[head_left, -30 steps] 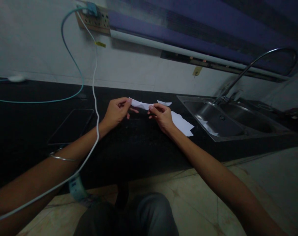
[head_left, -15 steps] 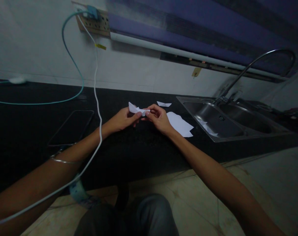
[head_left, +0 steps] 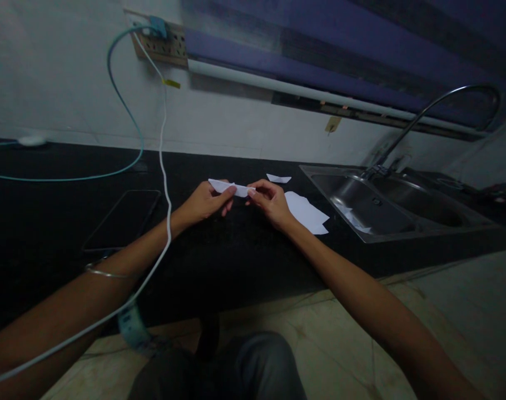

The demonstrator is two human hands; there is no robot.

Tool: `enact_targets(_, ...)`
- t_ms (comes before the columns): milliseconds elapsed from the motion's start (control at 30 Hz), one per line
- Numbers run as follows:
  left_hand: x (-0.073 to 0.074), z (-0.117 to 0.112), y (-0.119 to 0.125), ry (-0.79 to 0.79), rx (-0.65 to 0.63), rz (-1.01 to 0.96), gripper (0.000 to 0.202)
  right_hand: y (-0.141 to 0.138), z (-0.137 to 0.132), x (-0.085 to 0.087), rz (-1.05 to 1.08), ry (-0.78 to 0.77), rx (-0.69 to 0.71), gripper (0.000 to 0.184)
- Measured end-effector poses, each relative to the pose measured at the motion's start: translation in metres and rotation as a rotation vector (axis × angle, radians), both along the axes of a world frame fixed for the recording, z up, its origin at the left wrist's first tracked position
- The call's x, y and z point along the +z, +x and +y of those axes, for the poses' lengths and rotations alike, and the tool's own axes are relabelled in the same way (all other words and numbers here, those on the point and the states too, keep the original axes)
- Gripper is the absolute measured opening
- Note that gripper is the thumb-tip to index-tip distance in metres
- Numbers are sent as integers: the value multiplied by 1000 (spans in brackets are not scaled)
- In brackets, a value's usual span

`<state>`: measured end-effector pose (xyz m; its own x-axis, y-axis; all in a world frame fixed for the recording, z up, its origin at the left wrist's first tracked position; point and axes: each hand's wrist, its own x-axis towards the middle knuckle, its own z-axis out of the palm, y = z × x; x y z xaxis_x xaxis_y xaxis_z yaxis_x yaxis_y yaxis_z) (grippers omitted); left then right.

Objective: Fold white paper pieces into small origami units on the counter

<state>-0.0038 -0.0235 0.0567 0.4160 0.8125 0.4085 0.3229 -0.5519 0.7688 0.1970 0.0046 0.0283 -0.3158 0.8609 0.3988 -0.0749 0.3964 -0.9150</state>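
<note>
Head view. You held the strip (head_left: 230, 188), a narrow piece of folded white paper, level between both hands and just above the black counter (head_left: 236, 261), apart from its surface. Your left hand (head_left: 203, 201) pinched the strip along its middle between thumb and fingers, its far end jutting free to the left. Your right hand (head_left: 269, 201) pinched the near end between thumb and forefinger, with the other fingers curled under. With the two grips so close together, the thin paper probably stayed flat and its creases closed, though the folds are too small to make out. The sheets (head_left: 307, 214) lay flat just beside your right wrist and a small scrap (head_left: 278, 178) lay beyond them, both within reach yet off the patch of counter under your hands. The sink (head_left: 345, 194) stood to the right, well apart from the strip. The phone (head_left: 123, 219) lay to the left, and the white cable (head_left: 166, 183) hung across your left forearm.
</note>
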Motion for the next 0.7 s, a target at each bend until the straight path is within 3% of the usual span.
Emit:
enact_targets(167,-3,3,0,-75,-34,-53,39,4,3,-3,33,-50,-11,33)
enact_targets(333,-13,11,-4,20,-29,0,41,0,-1,-3,34,-112,58,37)
enact_targets(500,-13,9,-5,67,-31,166,46,-4,-1,-3,-84,-21,17,37)
enact_targets(700,-10,8,-2,15,-95,113,52,0,4,-3,-110,41,-45,28)
